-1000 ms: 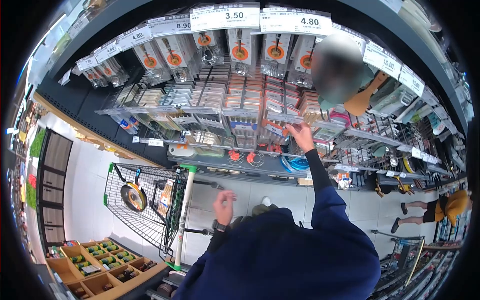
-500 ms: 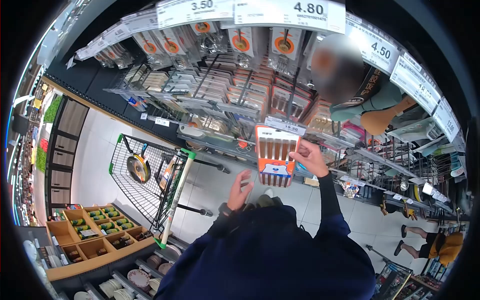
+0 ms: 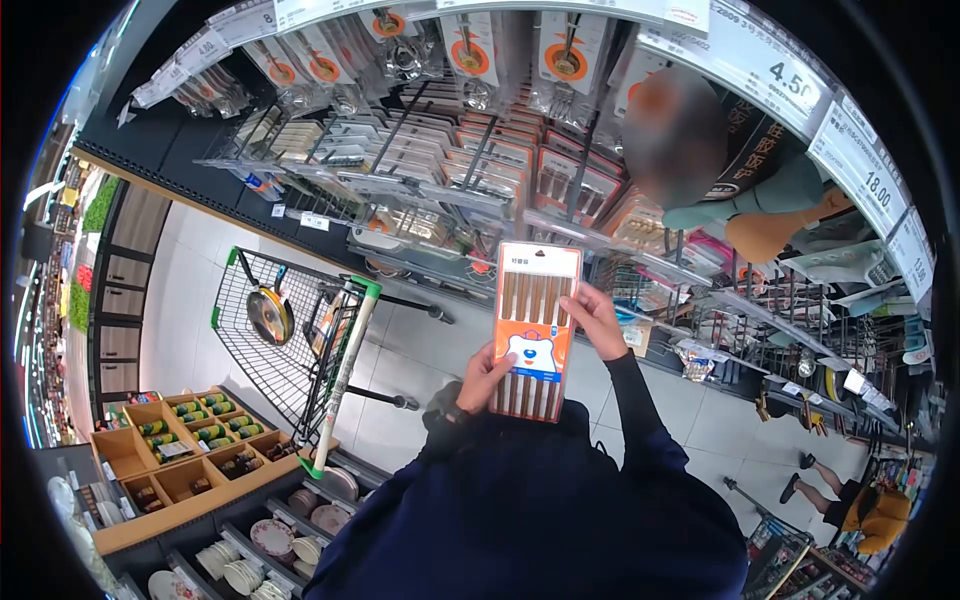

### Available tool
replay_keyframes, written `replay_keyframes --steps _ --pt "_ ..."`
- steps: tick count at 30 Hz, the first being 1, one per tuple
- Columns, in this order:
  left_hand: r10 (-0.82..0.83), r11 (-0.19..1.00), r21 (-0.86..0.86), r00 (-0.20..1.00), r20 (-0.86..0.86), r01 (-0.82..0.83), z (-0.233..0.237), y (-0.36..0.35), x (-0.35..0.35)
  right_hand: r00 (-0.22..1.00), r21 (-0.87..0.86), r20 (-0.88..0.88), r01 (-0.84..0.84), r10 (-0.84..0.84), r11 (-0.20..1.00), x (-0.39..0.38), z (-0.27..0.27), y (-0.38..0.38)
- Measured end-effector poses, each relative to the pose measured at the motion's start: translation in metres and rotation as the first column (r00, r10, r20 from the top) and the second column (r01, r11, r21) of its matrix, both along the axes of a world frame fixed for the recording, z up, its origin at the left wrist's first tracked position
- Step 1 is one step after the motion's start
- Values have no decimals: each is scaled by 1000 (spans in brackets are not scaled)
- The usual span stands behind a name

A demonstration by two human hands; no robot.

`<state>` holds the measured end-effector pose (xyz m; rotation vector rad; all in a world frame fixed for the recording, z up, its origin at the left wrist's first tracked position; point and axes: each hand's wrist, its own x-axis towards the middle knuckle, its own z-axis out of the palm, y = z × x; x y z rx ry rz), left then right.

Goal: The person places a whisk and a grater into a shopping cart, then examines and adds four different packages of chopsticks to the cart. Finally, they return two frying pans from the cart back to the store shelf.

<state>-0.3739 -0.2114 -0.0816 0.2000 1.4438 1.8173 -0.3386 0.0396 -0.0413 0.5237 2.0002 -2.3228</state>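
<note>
A flat retail pack of brown chopsticks [image 3: 535, 298] is held upright in front of my body. Its orange band shows a white cartoon bear, and a hanging hole is cut at the top. My left hand [image 3: 484, 378] grips the lower left edge, with the thumb laid over the front. On the upper right edge, my right hand [image 3: 596, 318] pinches the pack between thumb and fingers. Behind it, more packs [image 3: 572, 182] like it hang on the shelf hooks.
At left stands a wire shopping cart [image 3: 290, 330] with a frying pan [image 3: 270, 315] inside. Price tags [image 3: 780, 75] line the shelf edge above. A wooden compartment display [image 3: 180, 450] and stacked bowls [image 3: 240, 570] are at lower left. Another person [image 3: 875, 515] stands far right.
My left hand has come in from the side and taken hold of the pack. The chopstick pack has moved away from the shelf, closer to me, its front now fully visible.
</note>
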Motion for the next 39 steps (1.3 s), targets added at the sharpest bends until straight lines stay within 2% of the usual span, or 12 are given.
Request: replay_keyframes --steps 2,8,14,15,17,20,24,29,33,35,37,39 --pt "18 1000 9 999 42 -18 -1 -6 -2 995 -85 -54 78 -83 993 -6 5 -14" --pt "29 999 32 998 55 -31 19 -43 -28 981 -132 -67 171 -181 976 -24 13 -59" --pt "12 998 56 998 56 -15 21 -95 -46 979 -106 -75 180 -188 978 -39 31 -112" --pt "3 998 69 998 67 -7 21 -103 -48 978 -45 -102 177 -181 983 -41 33 -120" --pt "-25 996 92 996 83 18 21 -118 -55 974 -30 -108 198 -200 980 -44 42 -136" --pt "-83 987 143 995 46 76 19 -135 -64 958 -10 -120 260 -260 965 -44 46 -156" --pt "-115 967 246 977 178 69 19 -152 -74 914 8 -138 387 -382 922 -38 50 -175" --pt "-185 957 248 977 106 154 24 -169 -78 885 28 -135 453 -446 891 -30 58 -193" --pt "-211 951 241 976 44 194 26 -180 -77 825 -261 -180 485 -535 835 -35 65 -200" --pt "-203 956 215 979 -4 199 29 -186 -74 837 -305 -212 434 -505 848 -37 70 -199" --pt "-194 959 211 981 13 187 30 -193 -70 854 -376 -225 368 -469 850 -36 68 -200" --pt "-181 961 215 983 27 171 29 -198 -65 857 -377 -231 357 -460 855 -34 64 -210"
